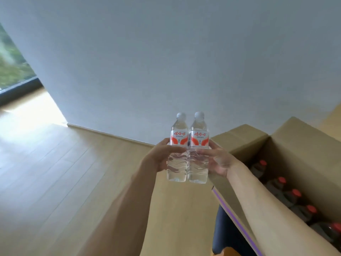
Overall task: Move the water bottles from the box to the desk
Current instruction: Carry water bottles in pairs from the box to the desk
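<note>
Two clear water bottles are held upright and pressed side by side in mid-air at the centre of the head view, out of the cardboard box (287, 141) and not yet set down. The left bottle (177, 150) sits in the left hand (162, 154), whose fingers curl round its waist just under the red-and-white label. The right bottle (199, 150) sits in the right hand (219, 159), fingers clamped round the same ribbed band, thumb across the front. Both white caps point to 12 o'clock.

The open box stands at 4 o'clock from the bottles, with more bottles (295, 194) inside showing red caps in a row. Wooden floor (64, 163) lies below at 8 o'clock and a plain wall (166, 61) fills the top. No surface to receive the bottles is in view, so the carry probably has some way to go.

The main risk I judge is a slip: each grip is low on a smooth, soft, ribbed wall, and a squeeze could buckle the plastic and let a full bottle slide down onto the floor. The two bottles touch, so a twist of one wrist could lever the other loose. The box flap (239, 139) just beside the right wrist could also catch the forearm on a swing.
</note>
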`<state>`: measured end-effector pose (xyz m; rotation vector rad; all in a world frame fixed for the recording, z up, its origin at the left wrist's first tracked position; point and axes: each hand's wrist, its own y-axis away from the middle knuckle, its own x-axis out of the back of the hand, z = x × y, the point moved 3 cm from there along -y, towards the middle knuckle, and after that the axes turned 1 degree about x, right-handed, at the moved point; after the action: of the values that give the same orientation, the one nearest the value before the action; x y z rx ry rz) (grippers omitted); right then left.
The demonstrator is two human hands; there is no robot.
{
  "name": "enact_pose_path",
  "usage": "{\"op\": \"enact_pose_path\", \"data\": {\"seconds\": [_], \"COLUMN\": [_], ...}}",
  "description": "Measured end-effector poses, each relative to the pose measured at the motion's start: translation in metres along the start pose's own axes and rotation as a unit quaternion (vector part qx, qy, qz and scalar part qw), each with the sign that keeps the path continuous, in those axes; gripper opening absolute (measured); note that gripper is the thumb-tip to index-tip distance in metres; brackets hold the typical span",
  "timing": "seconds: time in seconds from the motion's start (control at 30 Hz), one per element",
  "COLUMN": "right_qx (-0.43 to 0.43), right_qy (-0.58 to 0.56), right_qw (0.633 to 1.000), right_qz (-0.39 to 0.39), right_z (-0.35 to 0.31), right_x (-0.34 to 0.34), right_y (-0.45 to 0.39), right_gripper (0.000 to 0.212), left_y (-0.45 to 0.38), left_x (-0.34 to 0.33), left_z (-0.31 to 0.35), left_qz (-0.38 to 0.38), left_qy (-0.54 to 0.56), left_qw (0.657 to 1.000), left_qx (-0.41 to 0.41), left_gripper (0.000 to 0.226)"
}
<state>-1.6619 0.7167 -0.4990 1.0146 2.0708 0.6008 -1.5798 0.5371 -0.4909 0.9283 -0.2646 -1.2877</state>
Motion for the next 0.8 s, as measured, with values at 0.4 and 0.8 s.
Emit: {"op": "enact_pose_path", "data": {"seconds": [0.4, 0.8], "right_qx": [0.037, 0.058], "right_qy": [0.067, 0.165], "right_qw": [0.997, 0.983], "right_qz": [-0.024, -0.056], "right_z": [-0.029, -0.043], "right_x": [-0.017, -0.026], "right_y": [0.066, 0.108], "right_gripper": [0.051, 0.060], "left_y": [0.056, 0.117], "left_x": [-0.034, -0.057], "left_z": [0.021, 0.011], "left_qz": [-0.013, 0.077], "left_qy": [0.003, -0.025], "left_qw": [0.999, 0.994], "left_qx": [-0.051, -0.079], "left_gripper": [0.073, 0.062]}}
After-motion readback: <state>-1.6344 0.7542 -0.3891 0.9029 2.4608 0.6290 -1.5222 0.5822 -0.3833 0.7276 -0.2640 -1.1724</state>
